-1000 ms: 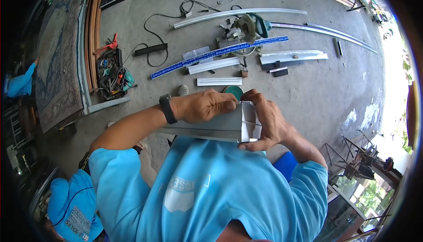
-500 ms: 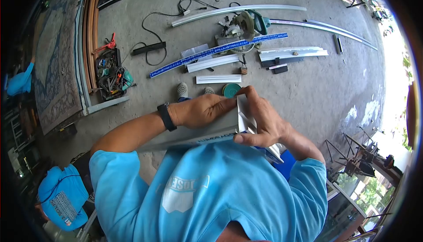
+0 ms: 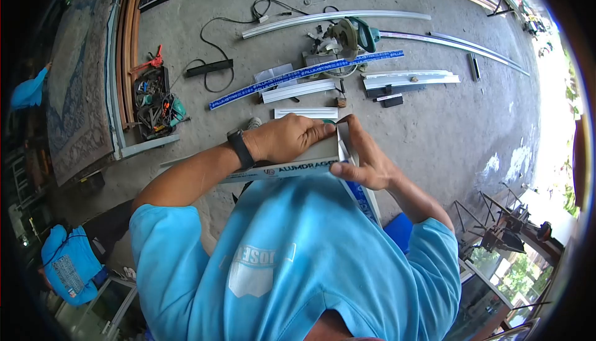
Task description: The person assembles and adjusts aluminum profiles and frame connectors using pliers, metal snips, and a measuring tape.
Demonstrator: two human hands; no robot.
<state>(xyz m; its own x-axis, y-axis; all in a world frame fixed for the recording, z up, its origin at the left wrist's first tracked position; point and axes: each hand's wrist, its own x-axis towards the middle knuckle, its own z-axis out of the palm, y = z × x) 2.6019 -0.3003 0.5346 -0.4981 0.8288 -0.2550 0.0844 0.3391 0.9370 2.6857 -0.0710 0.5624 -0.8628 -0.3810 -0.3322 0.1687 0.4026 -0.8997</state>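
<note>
At chest height, my left hand [image 3: 292, 139] grips a long aluminium profile [image 3: 273, 171] with a printed "ALUMDRAGO…" film on its side, fingers over its far edge. My right hand [image 3: 369, 158] is closed round a second aluminium profile [image 3: 360, 197] with blue film, thumb against the corner. The two profiles meet at an angle between my hands, the second one slanting down to the right. A dark watch [image 3: 239, 148] sits on my left wrist.
A circular saw [image 3: 354, 34] stands on the floor ahead, among several loose profiles [image 3: 304, 79]. A tool box [image 3: 154, 105] with tools lies at the left. A person in blue [image 3: 68, 265] is at the lower left, and a blue object [image 3: 399, 230] is at the right.
The profile in my left hand has turned so its printed side shows more. The second profile now slants down more steeply. The person at the lower left has shifted left.
</note>
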